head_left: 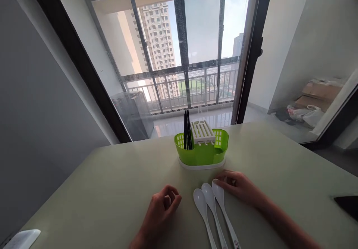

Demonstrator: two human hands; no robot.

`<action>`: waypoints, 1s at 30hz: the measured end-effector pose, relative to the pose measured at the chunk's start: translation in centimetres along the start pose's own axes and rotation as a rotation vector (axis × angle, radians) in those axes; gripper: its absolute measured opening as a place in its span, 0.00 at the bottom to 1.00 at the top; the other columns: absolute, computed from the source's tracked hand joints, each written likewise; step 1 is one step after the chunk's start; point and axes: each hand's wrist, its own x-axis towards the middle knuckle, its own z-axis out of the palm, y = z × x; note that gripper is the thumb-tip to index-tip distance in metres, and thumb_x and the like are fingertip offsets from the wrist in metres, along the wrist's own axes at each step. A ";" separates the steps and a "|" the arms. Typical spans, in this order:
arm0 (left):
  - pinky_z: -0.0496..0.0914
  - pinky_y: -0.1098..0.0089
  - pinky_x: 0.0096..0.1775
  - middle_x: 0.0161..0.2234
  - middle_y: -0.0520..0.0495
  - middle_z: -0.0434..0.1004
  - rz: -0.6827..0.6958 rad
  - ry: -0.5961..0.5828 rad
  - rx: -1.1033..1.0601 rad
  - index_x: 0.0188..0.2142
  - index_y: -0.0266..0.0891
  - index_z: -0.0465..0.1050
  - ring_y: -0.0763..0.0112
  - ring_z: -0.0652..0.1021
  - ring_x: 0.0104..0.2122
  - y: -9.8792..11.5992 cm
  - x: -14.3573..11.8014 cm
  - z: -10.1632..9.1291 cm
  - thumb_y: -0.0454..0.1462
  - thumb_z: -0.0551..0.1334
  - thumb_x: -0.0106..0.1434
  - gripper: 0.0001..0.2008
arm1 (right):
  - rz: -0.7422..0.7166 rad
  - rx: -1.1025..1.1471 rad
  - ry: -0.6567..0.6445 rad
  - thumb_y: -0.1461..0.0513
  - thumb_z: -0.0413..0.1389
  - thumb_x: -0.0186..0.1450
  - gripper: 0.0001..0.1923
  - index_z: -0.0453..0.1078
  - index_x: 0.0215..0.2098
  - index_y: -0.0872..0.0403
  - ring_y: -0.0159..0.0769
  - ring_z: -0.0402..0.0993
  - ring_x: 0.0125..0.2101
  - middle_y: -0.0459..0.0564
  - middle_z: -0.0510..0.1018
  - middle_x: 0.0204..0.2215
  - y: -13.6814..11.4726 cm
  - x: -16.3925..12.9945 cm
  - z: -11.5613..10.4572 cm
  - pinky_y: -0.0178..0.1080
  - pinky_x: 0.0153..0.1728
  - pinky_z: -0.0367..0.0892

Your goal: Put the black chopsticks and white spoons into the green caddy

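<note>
I saw the pale worktop point(97, 189) filling the near half of the view, with a tall glass door point(179, 55) and a railed balcony beyond its far edge. Through the glass, high-rise blocks stood under a hazy sky. To the far right, on the floor, lay cardboard boxes point(319, 92) and a white bag point(310, 115).

At the middle of the worktop, toward its far side, stood a green caddy point(201, 153) on a white base. Black chopsticks point(187, 129) stood upright in its left compartment, and a white slotted insert point(202, 131) sat in the middle of it.

My left hand point(162, 210) rested on the worktop near the caddy, its fingers curled loosely inward and holding nothing. My right hand point(240, 187) lay flat just right of it, fingers spread lightly, the fingertips point(220, 180) touching the bowl of the rightmost spoon.

Three white spoons point(211, 208) lay side by side between my hands, just near of the caddy, bowls pointing far and handles running toward me and to the right. They lay close together, nearly touching.

A dark flat thing point(348, 204) sat at the right edge, and a white one point(24, 238) at the near left corner; I could not tell what either was.
</note>
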 end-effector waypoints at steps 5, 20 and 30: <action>0.64 0.73 0.28 0.33 0.51 0.79 0.006 0.074 0.099 0.43 0.43 0.77 0.75 0.68 0.22 1.1 0.0 1.5 0.47 0.62 0.64 0.14 | 0.045 0.092 0.053 0.44 0.53 0.68 0.24 0.79 0.41 0.53 0.38 0.73 0.30 0.48 0.79 0.29 -0.2 -0.1 -0.2 0.38 0.32 0.69; 0.71 0.72 0.28 0.32 0.48 0.79 -0.116 -0.337 -0.121 0.36 0.37 0.77 0.68 0.80 0.26 4.1 2.1 -0.2 0.57 0.62 0.63 0.24 | 0.037 0.175 0.081 0.43 0.51 0.69 0.25 0.78 0.44 0.53 0.39 0.74 0.30 0.49 0.81 0.34 0.2 -0.3 -0.2 0.38 0.32 0.69; 0.79 0.67 0.40 0.31 0.49 0.85 0.403 0.715 0.136 0.46 0.42 0.79 0.64 0.85 0.34 13.4 3.2 -8.6 0.48 0.64 0.67 0.15 | 0.051 0.179 0.124 0.42 0.49 0.70 0.26 0.77 0.41 0.53 0.34 0.67 0.23 0.44 0.74 0.24 0.1 -0.7 -0.3 0.35 0.25 0.63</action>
